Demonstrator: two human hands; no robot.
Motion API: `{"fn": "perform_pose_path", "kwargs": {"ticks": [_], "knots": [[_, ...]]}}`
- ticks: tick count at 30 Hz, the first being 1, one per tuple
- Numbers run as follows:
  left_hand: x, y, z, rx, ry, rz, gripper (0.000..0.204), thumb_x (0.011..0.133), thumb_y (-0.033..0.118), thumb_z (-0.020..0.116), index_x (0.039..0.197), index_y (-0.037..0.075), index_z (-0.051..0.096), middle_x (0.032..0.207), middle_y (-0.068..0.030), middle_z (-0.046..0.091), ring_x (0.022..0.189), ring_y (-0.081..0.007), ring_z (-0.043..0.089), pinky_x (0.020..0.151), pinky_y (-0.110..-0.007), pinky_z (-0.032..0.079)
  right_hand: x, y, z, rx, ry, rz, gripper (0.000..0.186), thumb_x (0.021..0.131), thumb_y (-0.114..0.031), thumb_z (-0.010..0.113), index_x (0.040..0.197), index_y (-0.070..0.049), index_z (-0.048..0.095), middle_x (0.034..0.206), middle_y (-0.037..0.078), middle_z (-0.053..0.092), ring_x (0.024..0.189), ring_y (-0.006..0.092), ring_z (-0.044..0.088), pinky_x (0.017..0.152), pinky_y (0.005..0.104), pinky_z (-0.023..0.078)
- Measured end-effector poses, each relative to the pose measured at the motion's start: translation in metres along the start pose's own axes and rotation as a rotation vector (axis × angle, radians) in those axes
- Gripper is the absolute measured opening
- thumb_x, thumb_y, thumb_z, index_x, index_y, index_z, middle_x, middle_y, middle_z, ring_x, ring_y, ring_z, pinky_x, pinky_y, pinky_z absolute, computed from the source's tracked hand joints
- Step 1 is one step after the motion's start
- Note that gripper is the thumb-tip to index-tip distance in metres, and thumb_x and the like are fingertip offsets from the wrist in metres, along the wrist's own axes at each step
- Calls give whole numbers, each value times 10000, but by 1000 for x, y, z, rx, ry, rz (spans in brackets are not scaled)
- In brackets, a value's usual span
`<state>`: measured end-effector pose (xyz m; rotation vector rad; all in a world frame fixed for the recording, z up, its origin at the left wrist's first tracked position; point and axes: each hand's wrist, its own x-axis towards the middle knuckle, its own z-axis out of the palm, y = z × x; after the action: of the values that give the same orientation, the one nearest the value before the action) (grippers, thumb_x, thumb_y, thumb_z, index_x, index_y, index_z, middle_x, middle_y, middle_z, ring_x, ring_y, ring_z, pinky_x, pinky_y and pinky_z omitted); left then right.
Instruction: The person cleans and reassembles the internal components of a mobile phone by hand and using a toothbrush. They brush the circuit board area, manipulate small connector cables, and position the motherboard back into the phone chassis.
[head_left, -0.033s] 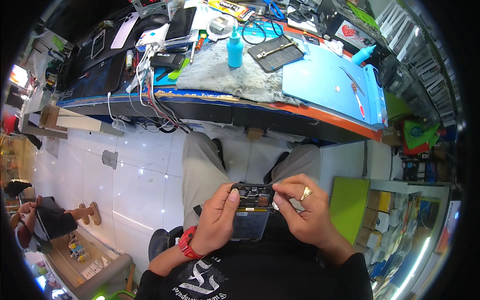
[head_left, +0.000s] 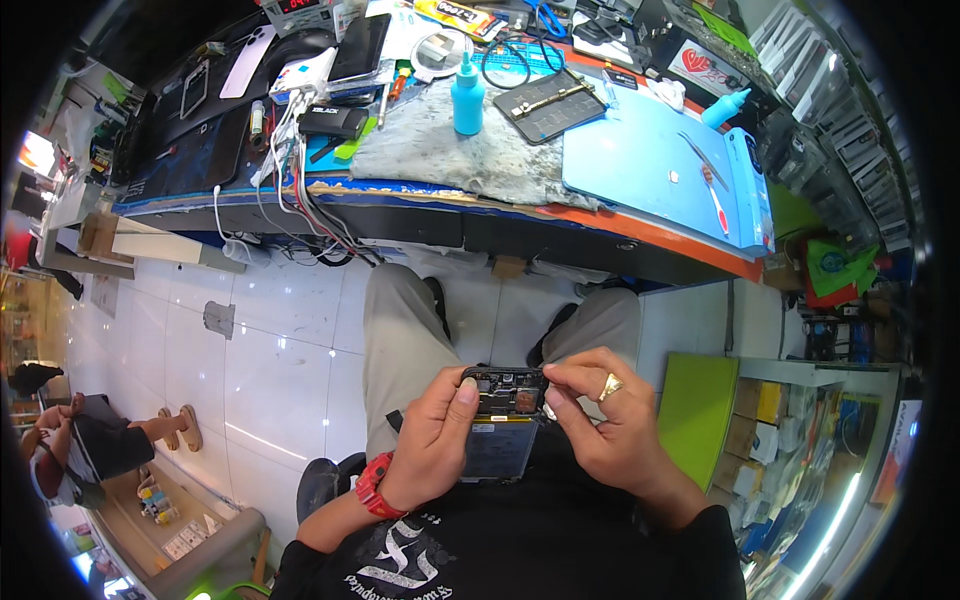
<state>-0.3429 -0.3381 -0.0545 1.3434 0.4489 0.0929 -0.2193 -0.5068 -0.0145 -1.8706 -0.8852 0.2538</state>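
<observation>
Over my lap, my left hand (head_left: pixel 432 435) grips the left end of an opened black phone (head_left: pixel 505 392), with its thumb on the frame. Circuitry and small metal parts show at the top of the phone, and a dark grey rectangular panel (head_left: pixel 495 445) extends below toward my shirt. My right hand (head_left: pixel 610 430), with a gold ring, is closed at the phone's right edge, thumb and index finger on its corner; a small white bit by the thumb is too small to name. Both hands' other fingers are curled, partly hidden.
A cluttered workbench (head_left: pixel 490 230) spans ahead, holding blue bottles (head_left: pixel 467 100), a blue mat (head_left: pixel 630 155), tweezers, cables and phones. A glass display counter (head_left: pixel 780 470) is at the right. A seated person (head_left: pixel 100 440) is at the lower left, by a beige bench (head_left: pixel 220 540).
</observation>
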Motion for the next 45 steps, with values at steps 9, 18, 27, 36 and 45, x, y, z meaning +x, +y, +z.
{"fn": "perform_pose_path", "kwargs": {"ticks": [9,18,27,36,45], "knots": [[-2,5,0,95,-21,20,307,1119,217,436,1182,-40,590,953,-77,710,870,-86,623,790,-270,514,1,0,5,-80,10,-26,154,847,29,752,988,-7,701,902,124,652,746,226,671,638,323,542],[-4,0,-2,69,-67,11,323,1118,221,440,1259,-40,568,1018,-83,711,932,-100,638,841,-271,509,7,-7,3,-48,-24,9,117,840,-21,764,876,9,656,848,134,642,679,284,670,595,358,540],[-3,2,-5,47,-100,6,316,1118,214,435,1248,-41,570,1016,-81,706,925,-99,632,836,-271,505,14,-8,-2,46,-108,129,118,874,-38,746,869,25,645,839,130,642,701,276,693,596,349,547],[-2,-2,-8,80,-90,7,280,1107,171,452,1241,-40,578,1030,-82,702,951,-111,633,852,-280,506,14,-18,0,-89,-97,145,160,827,-53,792,868,12,651,812,125,654,667,271,673,581,355,527],[-2,5,-11,95,-172,57,361,1097,153,469,1389,-56,506,1189,-132,674,1110,-157,634,968,-301,494,12,-18,7,-100,-36,181,182,814,-54,802,863,-7,634,792,111,645,648,229,649,580,341,518]]}}
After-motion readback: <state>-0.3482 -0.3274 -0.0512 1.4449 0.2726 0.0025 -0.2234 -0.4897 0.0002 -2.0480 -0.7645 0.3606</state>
